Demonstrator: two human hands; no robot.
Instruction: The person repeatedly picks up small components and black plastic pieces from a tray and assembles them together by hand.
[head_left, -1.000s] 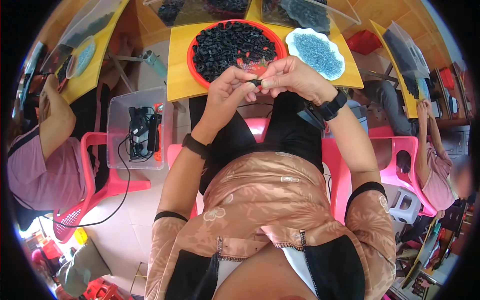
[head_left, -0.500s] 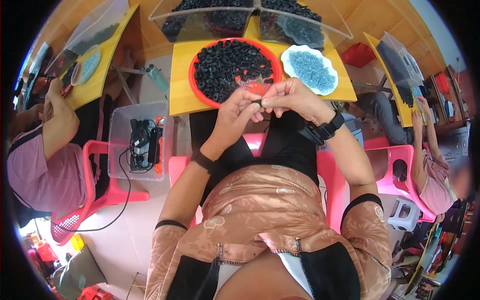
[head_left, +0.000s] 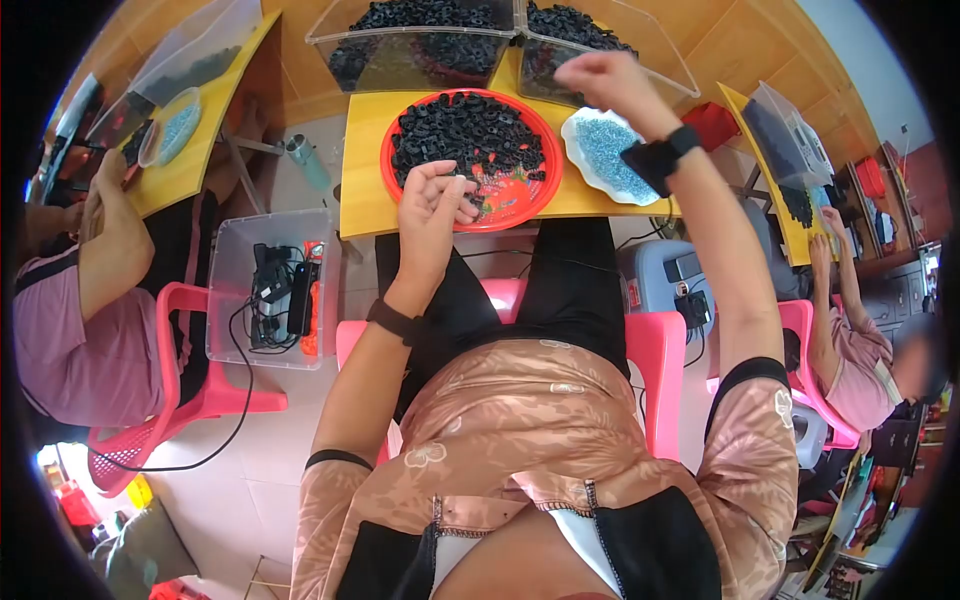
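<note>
A round red tray (head_left: pixel 512 210) on the yellow table holds a heap of small black parts (head_left: pixel 462 135). My left hand (head_left: pixel 432 212) is at its front left rim, fingers curled in towards the thumb; what they grip, if anything, cannot be made out. Out to the right, my right hand (head_left: pixel 612 88) is raised over the front of a clear bin (head_left: pixel 575 85) with more black parts inside. Its fingers are bent together, and their contents are hidden. Below that arm lies a white scalloped dish (head_left: pixel 570 140) of tiny pale blue pieces (head_left: pixel 605 150).
Another clear bin (head_left: pixel 415 60) of black parts stands behind the tray. A plastic box (head_left: pixel 222 320) with cables and a black adapter sits on the floor at left. Co-workers sit at yellow tables (head_left: pixel 215 150) on both sides. A grey stool (head_left: pixel 650 255) is at right.
My hands were together over the tray's front edge, with a small black part between them. Now they are apart: the right has gone up and right, the left slightly left.
</note>
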